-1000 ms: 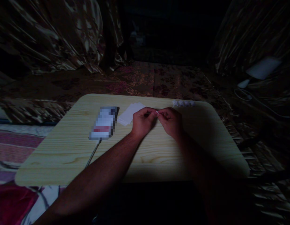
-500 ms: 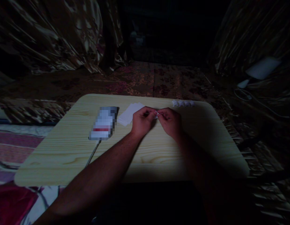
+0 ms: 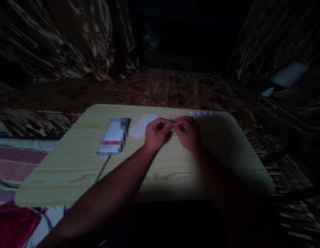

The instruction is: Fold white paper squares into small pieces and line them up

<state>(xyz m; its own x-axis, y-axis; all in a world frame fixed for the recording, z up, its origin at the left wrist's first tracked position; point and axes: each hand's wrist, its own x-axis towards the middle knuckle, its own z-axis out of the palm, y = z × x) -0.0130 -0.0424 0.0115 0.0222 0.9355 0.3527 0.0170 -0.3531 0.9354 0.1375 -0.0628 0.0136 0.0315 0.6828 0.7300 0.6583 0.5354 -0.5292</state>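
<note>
Over the middle of the wooden table (image 3: 160, 168), my left hand (image 3: 157, 132) and my right hand (image 3: 188, 132) meet fingertip to fingertip. Both pinch a small folded piece of white paper (image 3: 172, 128), mostly covered by the fingers. Several loose white paper sheets (image 3: 141, 126) lie overlapping just left of my left hand, partly behind it. Beyond my right hand, near the far table edge, a row of small folded white paper pieces (image 3: 201, 114) stands side by side.
A phone-like device (image 3: 113, 136), its screen blurred out, lies on the left of the table with a white cable (image 3: 102, 168) running toward me. Patterned cloth (image 3: 154, 88) spreads behind the table. A white lamp (image 3: 289, 75) stands at the far right. The room is dim.
My right hand's fingers have shifted slightly on the paper, with the index finger arched higher. My left hand stays nearly in place. The view has moved very slightly.
</note>
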